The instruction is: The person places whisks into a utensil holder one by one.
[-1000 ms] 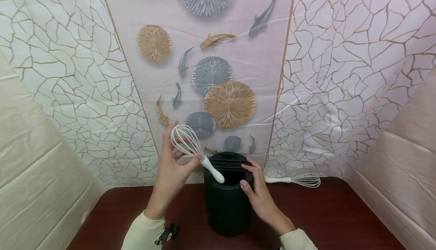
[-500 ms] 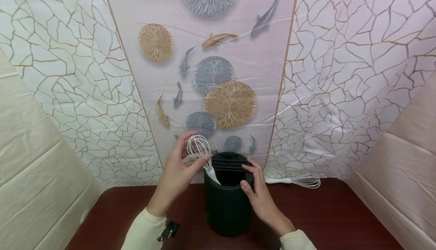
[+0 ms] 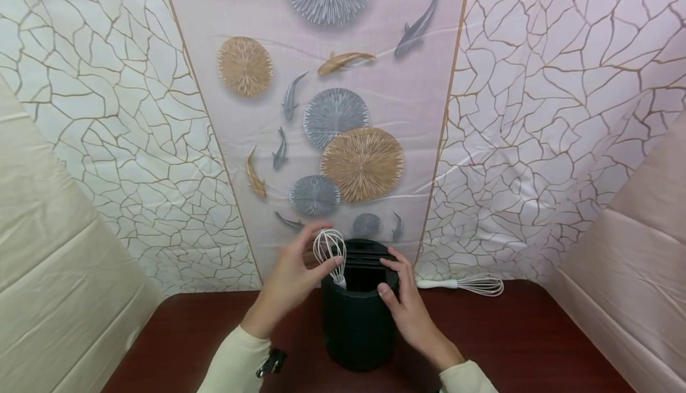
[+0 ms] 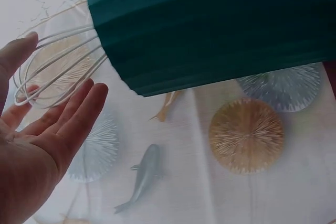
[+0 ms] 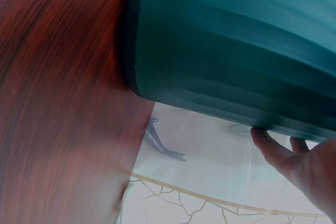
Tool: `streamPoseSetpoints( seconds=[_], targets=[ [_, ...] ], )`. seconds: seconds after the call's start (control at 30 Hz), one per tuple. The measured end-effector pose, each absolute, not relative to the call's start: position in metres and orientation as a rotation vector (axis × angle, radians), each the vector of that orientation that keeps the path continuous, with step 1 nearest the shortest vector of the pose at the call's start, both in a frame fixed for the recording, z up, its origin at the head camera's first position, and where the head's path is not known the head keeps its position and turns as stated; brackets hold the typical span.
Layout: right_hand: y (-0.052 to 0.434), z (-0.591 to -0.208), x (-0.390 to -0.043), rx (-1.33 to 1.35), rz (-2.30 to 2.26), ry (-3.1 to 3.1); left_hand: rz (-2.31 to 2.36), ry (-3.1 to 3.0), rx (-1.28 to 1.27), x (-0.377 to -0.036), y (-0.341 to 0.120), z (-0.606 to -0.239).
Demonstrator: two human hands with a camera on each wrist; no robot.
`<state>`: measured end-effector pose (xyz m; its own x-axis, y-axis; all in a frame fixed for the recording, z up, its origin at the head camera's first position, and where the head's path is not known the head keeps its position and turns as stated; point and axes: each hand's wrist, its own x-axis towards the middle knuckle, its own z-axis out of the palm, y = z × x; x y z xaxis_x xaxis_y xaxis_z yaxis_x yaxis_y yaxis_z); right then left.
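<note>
A dark reddish-brown wooden table (image 3: pixel 509 345) stands against a draped backdrop of pale cloth (image 3: pixel 536 113) printed with gold crackle lines, its centre panel pink with grey and tan fan-shaped discs and small fish; plain cream sheets (image 3: pixel 59 274) hang at both sides; a dark, ribbed, round utensil holder (image 3: pixel 358 321) stands upright on the table near its middle, with a slotted insert across the far part of its top; the left hand (image 3: pixel 289 283) pinches the wire loops of a white balloon whisk (image 3: pixel 330 252) between thumb and fingertips, loops up and handle down into the holder's open mouth; the right hand (image 3: pixel 408 309) rests against the holder's right side, thumb at the rim and fingers curved round the wall; a second white wire whisk (image 3: pixel 467 284) lies flat on the table by the backdrop, well to the right of the holder; the held whisk's handle is mostly hidden inside the holder, so how deep it sits cannot be told; the left wrist view shows only the loops beside the palm; the right wrist view cuts off all but the fingertips under the holder's rim.
</note>
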<state>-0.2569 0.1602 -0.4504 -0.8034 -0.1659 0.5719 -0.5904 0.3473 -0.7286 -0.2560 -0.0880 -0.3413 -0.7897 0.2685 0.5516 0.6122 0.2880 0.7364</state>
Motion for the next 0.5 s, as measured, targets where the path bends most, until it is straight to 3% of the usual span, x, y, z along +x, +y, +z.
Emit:
streamPoseSetpoints(
  seconds=[0.5],
  targets=[
    [0.161,-0.453,-0.257,0.648,1.466,-2.222,-1.003,-2.350,-1.009,-0.262,-0.084,-0.359]
  ],
)
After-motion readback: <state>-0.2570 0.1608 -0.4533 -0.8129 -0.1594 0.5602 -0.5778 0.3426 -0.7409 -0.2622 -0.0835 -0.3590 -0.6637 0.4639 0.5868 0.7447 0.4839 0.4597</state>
